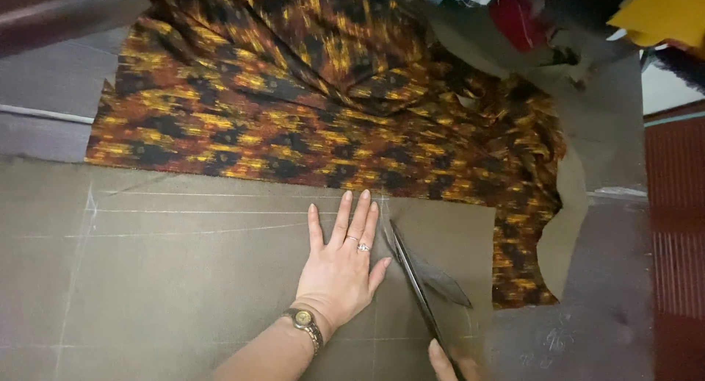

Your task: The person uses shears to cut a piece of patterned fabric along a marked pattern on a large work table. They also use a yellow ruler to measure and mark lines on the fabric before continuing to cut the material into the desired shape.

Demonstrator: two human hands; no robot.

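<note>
Right hand (449,362), mostly out of frame, grasping scissors (418,278); left hand (342,267) released, flat on chalk-marked olive cloth (183,278); patterned orange-brown fabric (308,109) beyond

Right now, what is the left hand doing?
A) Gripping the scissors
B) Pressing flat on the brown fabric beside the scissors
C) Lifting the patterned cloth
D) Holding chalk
B: the left hand lies palm down, fingers spread, on the brown fabric, just left of the scissors, which the right hand holds.
</note>
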